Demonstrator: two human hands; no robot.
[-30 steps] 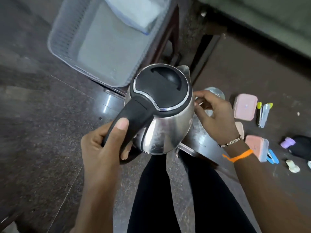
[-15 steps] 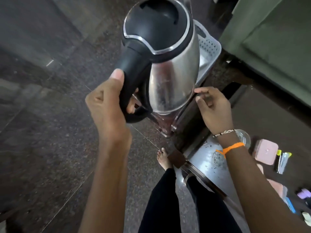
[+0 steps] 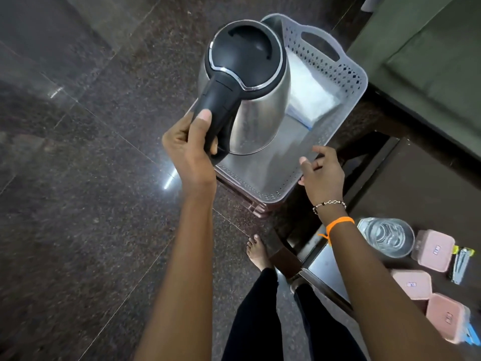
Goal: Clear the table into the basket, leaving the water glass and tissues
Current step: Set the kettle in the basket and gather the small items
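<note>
My left hand [image 3: 190,149] grips the black handle of a steel electric kettle [image 3: 260,110] with a black lid, holding it above the near half of a grey perforated basket [image 3: 335,66]. A white packet [image 3: 309,92] lies in the basket's far half. My right hand [image 3: 321,173] hovers by the basket's near right rim, fingers apart, holding nothing. On the dark table [image 3: 416,178] at lower right stand a water glass [image 3: 387,237], three pink lidded boxes [image 3: 433,250] and a set of clips [image 3: 460,261].
The basket rests on a brown stool [image 3: 250,199] over a polished granite floor [image 3: 91,178]. A green sofa [image 3: 429,61] fills the upper right. My legs and a bare foot [image 3: 256,254] stand beside the table corner.
The kettle has travelled from near the table over to the basket and dropped lower above it. My right hand has come off the kettle's side and now hangs open by the basket rim.
</note>
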